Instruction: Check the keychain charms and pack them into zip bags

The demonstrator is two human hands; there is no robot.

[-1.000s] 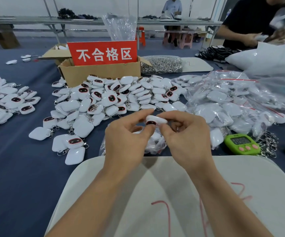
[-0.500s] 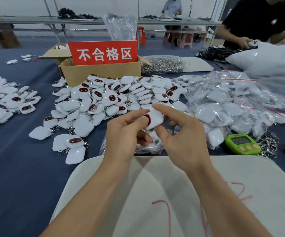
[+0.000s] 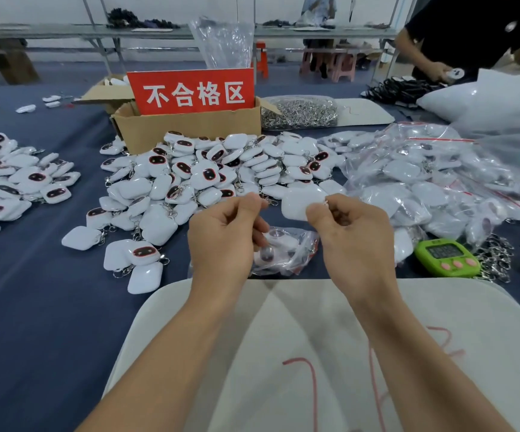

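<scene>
Progress partway | right hand (image 3: 352,241) pinched white rounded-square plastic charm (image 3: 302,202) | left hand (image 3: 221,244) curled, contents unclear | clear zip bags (image 3: 424,182) lay filled at right | loose heap (image 3: 209,173) at centre stayed unpacked

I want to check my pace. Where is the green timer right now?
In the head view the green timer lies on the right, just beyond the white mat, between the right hand and loose metal key rings.

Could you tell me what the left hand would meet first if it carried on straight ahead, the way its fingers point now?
Most likely the middle pile of loose charms, which lies just beyond the left hand. The hand seems raised, so it might pass over them.
</scene>
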